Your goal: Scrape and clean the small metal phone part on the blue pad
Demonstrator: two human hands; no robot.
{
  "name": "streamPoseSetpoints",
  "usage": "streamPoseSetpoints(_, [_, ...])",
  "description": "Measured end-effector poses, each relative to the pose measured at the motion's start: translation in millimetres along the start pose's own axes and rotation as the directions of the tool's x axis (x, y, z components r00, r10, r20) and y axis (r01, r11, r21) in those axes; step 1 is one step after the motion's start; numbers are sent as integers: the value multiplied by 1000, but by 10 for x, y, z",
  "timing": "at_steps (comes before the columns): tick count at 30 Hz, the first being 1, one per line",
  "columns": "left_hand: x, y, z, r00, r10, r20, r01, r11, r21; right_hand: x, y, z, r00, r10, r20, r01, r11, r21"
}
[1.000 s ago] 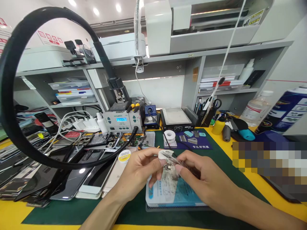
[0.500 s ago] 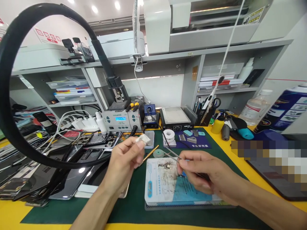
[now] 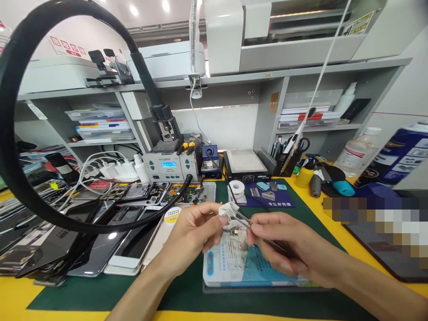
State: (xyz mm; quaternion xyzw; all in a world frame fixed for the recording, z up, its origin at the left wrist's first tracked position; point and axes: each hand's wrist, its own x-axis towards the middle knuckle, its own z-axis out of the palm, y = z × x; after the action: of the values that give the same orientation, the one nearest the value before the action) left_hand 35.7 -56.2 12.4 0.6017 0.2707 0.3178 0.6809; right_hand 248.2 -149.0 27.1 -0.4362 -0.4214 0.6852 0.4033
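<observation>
Between the thumb and fingers of my left hand [image 3: 197,229] is a crumpled white tissue [image 3: 229,211], held above the work area. My right hand [image 3: 284,240] is closed around metal tweezers [image 3: 243,221], whose tips meet the tissue; whether they pinch it I cannot tell. Below both hands lies a blue and white booklet-like pad [image 3: 230,267] with dark smudges. A small metallic part [image 3: 236,232] rests near the pad's far edge, partly behind the tweezers.
Phones [image 3: 96,240] crowd the left side, under a looping black hose [image 3: 10,133]. Behind stand a rework station [image 3: 170,167], a heating plate [image 3: 247,161] and a solder spool [image 3: 236,189]. Bottles, including a clear one [image 3: 357,151], stand at right. A green mat [image 3: 180,294] covers the bench.
My left hand has moved right with the tissue, bringing it to the tweezer tips. My right hand has stayed nearly in place. The view has shifted slightly.
</observation>
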Motion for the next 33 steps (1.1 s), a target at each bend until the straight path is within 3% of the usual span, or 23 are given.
streamPoseSetpoints(7, [0,-4,3,1000,-18,21,18,1000,10,5,-4,19,1000,4,6,-4,1000,11])
streamPoseSetpoints(19, [26,9,16,999,6,-53,-6,1000,-1,10,-6,2,997,59,51,-64,994,91])
streamPoseSetpoints(26, [-24,1,40,995,13,96,-12,1000,-17,28,0,-77,970,173,173,-215,940,264])
streamPoseSetpoints(33, [-31,-21,50,986,62,154,-58,998,-29,61,9,-165,937,262,229,-321,904,281])
